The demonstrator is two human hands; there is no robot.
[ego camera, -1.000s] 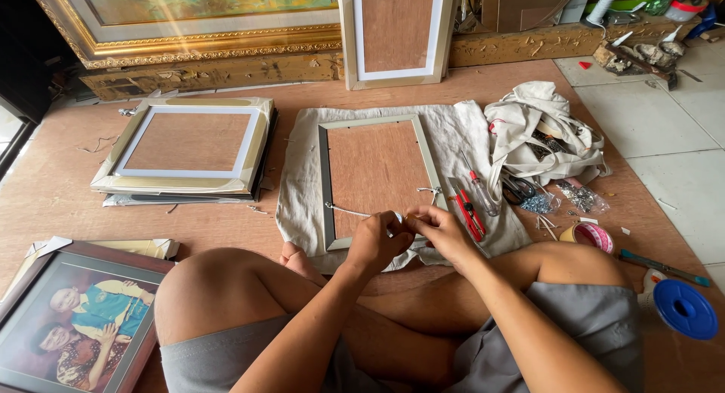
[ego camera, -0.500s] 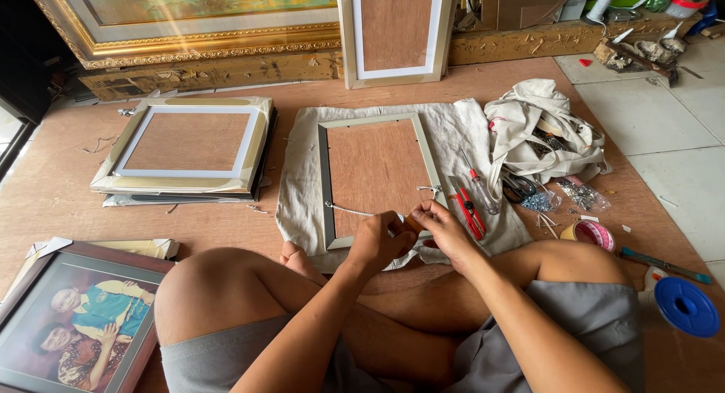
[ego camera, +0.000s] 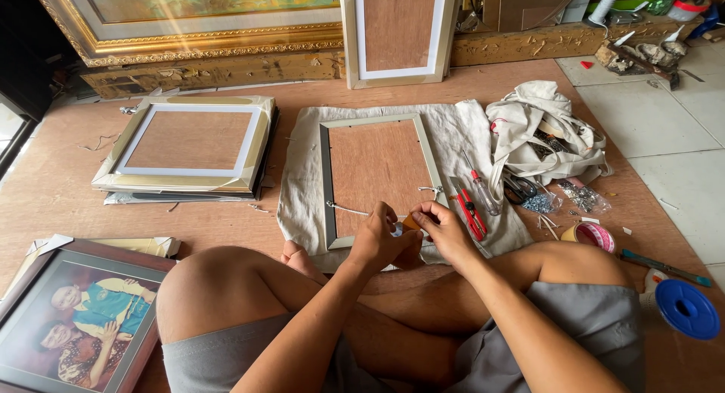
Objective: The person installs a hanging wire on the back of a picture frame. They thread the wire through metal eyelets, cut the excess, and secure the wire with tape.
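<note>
A silver picture frame [ego camera: 325, 166] lies face down, brown backing up, on a grey cloth [ego camera: 302, 181] in front of my crossed legs. A thin pale cord [ego camera: 349, 209] runs from a small hanger on the frame's left rail to my hands. My left hand [ego camera: 377, 242] and my right hand [ego camera: 444, 231] meet over the frame's near edge. Both pinch the cord's end, with a small brownish bit [ego camera: 410, 222] between the fingertips. A second hanger [ego camera: 432, 189] sits on the right rail.
Right of the frame lie a red-handled tool [ego camera: 472, 212], a clear-handled screwdriver [ego camera: 483, 191], scissors [ego camera: 518, 188], a crumpled cloth bag [ego camera: 544, 125], a tape roll [ego camera: 593, 235] and a blue spool [ego camera: 687, 308]. Stacked frames [ego camera: 189, 144] and a framed photo [ego camera: 75, 317] lie left.
My hands stay at the frame's near edge; the fingers of the right hand have shifted slightly against the left. Nothing else has moved.
</note>
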